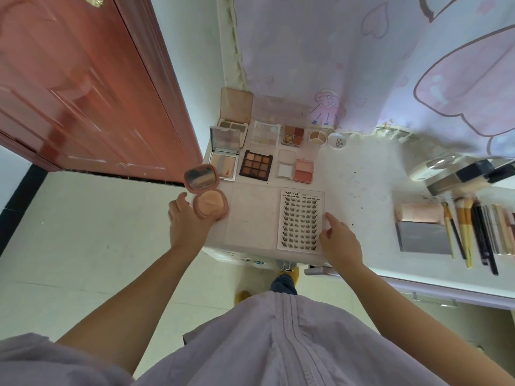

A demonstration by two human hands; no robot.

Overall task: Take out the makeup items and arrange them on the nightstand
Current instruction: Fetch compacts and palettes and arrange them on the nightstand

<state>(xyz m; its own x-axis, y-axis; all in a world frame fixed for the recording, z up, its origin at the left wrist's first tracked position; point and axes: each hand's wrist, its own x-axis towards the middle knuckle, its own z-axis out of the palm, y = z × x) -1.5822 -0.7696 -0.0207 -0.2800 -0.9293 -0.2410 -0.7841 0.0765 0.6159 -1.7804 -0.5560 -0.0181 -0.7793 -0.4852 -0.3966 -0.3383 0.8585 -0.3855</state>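
Observation:
On the white nightstand (362,188) lie several open palettes in two rows, among them a dark eyeshadow palette (256,164) and a pink blush duo (303,170). My left hand (188,221) grips an open round pink powder compact (207,195) at the nightstand's left front corner, its mirror lid tilted up. My right hand (338,240) touches the right edge of a false-lash tray (301,220), index finger extended; its clear lid (252,215) lies flat beside it.
A red-brown door (83,87) stands left of the nightstand. A pastel printed cloth (362,59) hangs behind. To the right lie yellow-handled brushes and pencils (473,232), a silver case (425,238), a pink tube (419,213) and a white device (446,169). Pale floor below.

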